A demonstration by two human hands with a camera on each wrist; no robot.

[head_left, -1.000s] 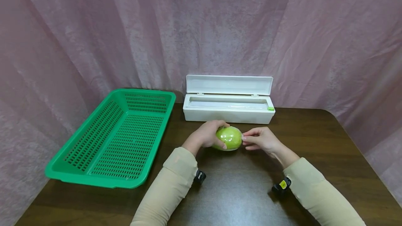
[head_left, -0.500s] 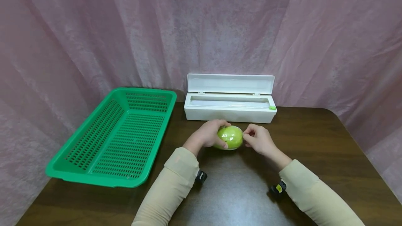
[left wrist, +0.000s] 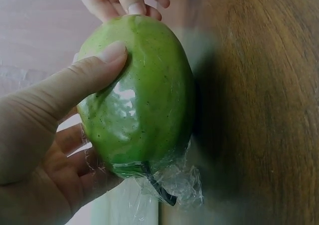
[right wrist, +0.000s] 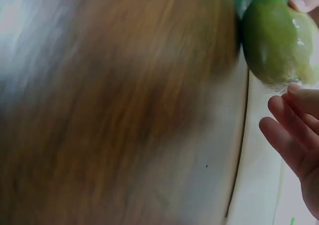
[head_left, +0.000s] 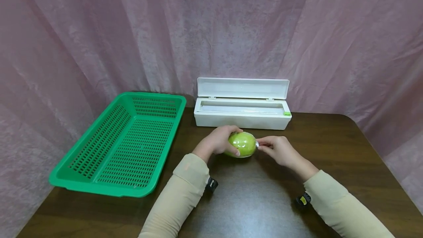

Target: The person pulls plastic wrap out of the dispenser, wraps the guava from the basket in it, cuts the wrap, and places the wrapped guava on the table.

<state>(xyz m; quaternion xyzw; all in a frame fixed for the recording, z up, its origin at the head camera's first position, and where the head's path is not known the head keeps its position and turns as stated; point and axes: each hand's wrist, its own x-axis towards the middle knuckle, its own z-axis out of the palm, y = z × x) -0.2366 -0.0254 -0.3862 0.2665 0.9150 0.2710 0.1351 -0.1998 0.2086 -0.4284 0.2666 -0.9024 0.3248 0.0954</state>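
Note:
A smooth green mango-like fruit (head_left: 243, 144) with a dark curved stem (left wrist: 160, 189) lies wrapped in clear plastic film, in front of the white box. My left hand (head_left: 219, 141) holds it from the left, thumb on the near side and fingers round the far side. Loose crumpled film (left wrist: 185, 185) gathers about the stem end in the left wrist view. At the other end, my right hand (head_left: 279, 150) pinches a small whitish twist of film (head_left: 257, 144) between thumb and fingers. In the right wrist view its other fingers (right wrist: 284, 137) stay apart from the fruit.
A white cling film box (head_left: 242, 121) with its lid raised stands behind the hands, a roll inside and a green piece at its right end. To the left sits a green perforated basket (head_left: 150, 190). Both rest on a dark wooden table (head_left: 340, 150) before a pink curtain (head_left: 244, 28).
My right hand turns at the film end: its fingers curl in half a second ago, then extend again with the wrist further right. A white twist now shows. The left hand keeps its hold.

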